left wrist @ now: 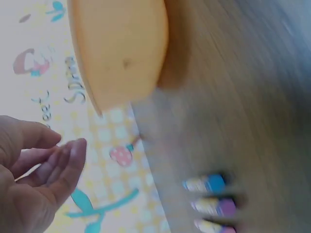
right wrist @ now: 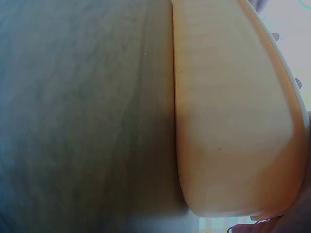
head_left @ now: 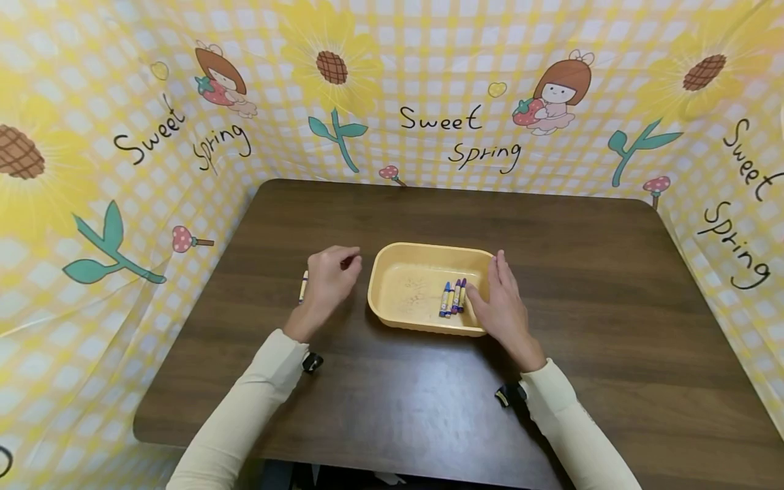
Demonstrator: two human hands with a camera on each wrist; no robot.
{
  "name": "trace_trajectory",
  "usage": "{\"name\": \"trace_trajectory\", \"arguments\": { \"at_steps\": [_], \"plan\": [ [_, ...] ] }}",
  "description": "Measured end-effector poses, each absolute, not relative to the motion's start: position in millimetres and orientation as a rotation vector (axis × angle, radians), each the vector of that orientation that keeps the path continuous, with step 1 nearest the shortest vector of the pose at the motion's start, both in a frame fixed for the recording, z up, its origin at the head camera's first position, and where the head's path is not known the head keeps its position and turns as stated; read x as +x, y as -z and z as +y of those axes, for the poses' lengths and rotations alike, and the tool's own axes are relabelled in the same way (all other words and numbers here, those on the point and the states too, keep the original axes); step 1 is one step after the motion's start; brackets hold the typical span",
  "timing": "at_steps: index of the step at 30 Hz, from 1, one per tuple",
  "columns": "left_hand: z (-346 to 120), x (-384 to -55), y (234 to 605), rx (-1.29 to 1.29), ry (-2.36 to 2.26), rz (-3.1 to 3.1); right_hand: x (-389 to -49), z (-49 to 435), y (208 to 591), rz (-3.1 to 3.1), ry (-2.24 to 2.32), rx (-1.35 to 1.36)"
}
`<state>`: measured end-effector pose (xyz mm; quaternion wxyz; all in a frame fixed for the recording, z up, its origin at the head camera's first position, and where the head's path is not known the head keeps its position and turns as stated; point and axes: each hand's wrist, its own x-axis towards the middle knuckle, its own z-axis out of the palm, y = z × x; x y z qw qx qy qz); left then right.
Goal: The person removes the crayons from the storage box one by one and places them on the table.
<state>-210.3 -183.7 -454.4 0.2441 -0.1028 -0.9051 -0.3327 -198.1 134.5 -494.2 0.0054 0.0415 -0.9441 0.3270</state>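
A pale yellow plastic tray (head_left: 401, 323) stands on the table, with several crayons (head_left: 453, 298), blue and purple tipped, side by side in its right half. My right hand (head_left: 505, 306) holds the tray's right end, thumb over the inside and fingers along the outer wall. My left hand (head_left: 331, 275) hovers left of the tray, its fingers loosely bent toward the thumb. In the left wrist view nothing shows between the left hand's (left wrist: 43, 170) fingertips. Blurred crayons, a blue one (left wrist: 206, 184) and a purple one (left wrist: 215, 207) among them, lie on the table below that hand.
One crayon (head_left: 303, 286) shows just left of the left hand in the head view; the hand covers what lies beside it. The brown wooden table (head_left: 582, 272) has rounded corners. A yellow checked cloth (head_left: 429, 82) hangs around its back and sides.
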Motion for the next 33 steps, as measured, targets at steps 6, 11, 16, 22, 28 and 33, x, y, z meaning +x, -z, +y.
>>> {"name": "trace_trajectory", "arguments": {
  "at_steps": [6, 11, 16, 22, 28, 33],
  "plan": [
    [-157, -215, 452, -0.445, 0.998, -2.405, -202, 135, 493, -2.966, -0.957, 0.176],
    [-143, -216, 457, -0.519, 1.060, -2.419, -205, 133, 494, -3.001, -0.829, 0.252],
    [-130, -220, 457, -0.614, 1.081, -2.415, -208, 133, 493, -3.010, -0.717, 0.267],
    [-110, -226, 455, -0.631, 1.029, -2.532, -209, 135, 491, -3.011, -0.687, 0.273],
    [-82, -229, 451, -0.561, 0.973, -2.773, -204, 135, 492, -3.045, -0.734, 0.251],
    [-60, -228, 453, -0.493, 0.943, -2.971, -199, 135, 493, -3.032, -0.764, 0.235]
  ]
}}
